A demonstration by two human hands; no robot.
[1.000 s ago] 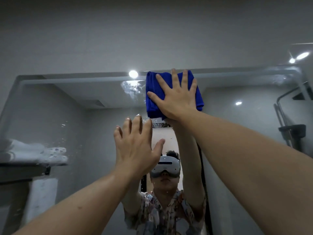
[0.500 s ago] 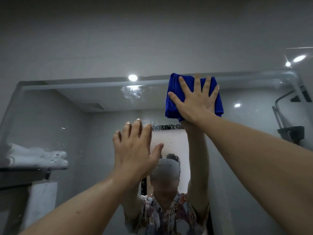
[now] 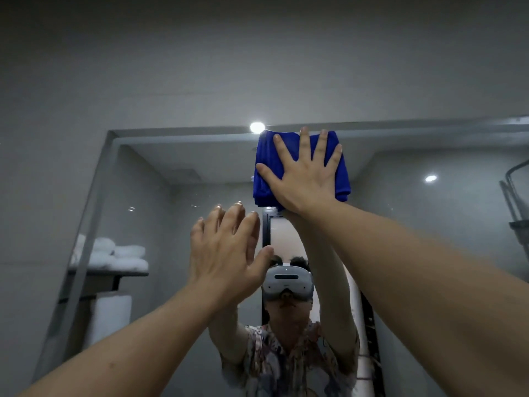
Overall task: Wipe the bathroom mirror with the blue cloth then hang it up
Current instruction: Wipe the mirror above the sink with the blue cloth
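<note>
The folded blue cloth (image 3: 264, 170) lies flat against the bathroom mirror (image 3: 148, 196) close to its top edge. My right hand (image 3: 305, 176) presses on it with straight, spread fingers. My left hand (image 3: 226, 253) is raised lower and to the left, fingers straight and held together, palm towards the glass; whether it touches the mirror is unclear. The mirror reflects a person with both arms raised and a headset on.
The mirror's left edge (image 3: 86, 239) slants down the grey tiled wall (image 3: 257, 67). Reflected in the glass are a shelf with folded white towels (image 3: 114, 256) on the left and a dark shower fitting (image 3: 515, 196) on the right.
My right hand slid the cloth along the mirror's top, first right, then back left relative to the reflected ceiling light. The view has turned, bringing the mirror's left edge inward. My left hand stayed raised.
</note>
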